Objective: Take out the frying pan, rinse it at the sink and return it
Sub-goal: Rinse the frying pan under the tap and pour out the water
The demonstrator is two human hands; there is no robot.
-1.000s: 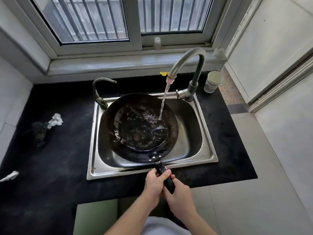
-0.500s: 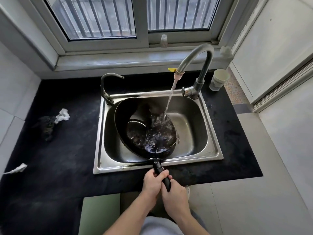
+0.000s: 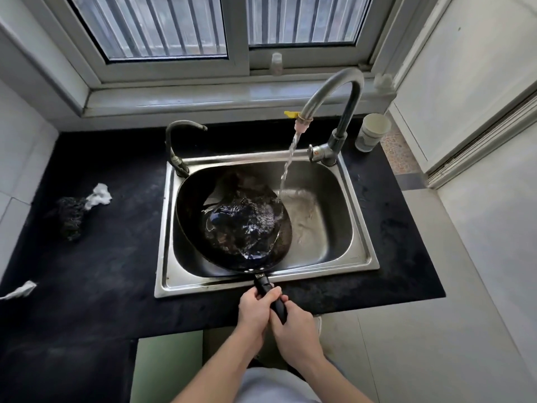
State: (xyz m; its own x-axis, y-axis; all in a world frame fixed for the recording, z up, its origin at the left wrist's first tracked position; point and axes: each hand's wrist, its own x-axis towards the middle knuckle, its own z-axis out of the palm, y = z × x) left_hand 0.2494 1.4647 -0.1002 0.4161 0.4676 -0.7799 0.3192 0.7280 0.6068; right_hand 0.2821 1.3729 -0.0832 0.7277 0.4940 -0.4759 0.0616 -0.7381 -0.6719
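From the head view, the round black frying pan (image 3: 232, 222) sits in the left part of the stainless steel sink (image 3: 328, 228). It looks tilted, with its left wall raised and water pooled against its lower right side. Its straight black handle (image 3: 265, 286) crosses the sink's near rim and points back toward the person, so the pan's long axis runs from the body straight out into the basin. Both hands hold that handle. The left hand (image 3: 255, 308) is wrapped round it farther forward and nearer the pan, and the right hand (image 3: 293, 324) grips the tail end just behind, with the two touching. The pan therefore lies directly ahead of the fingers. The stream of water (image 3: 287, 167) from the tall curved steel tap (image 3: 345, 94) falls at the pan's far right rim, partly onto the basin floor beside it. I judge the rinse half done. A small shift of the handle rightward would bring the pan's centre under the flow, with the forward left hand steering.
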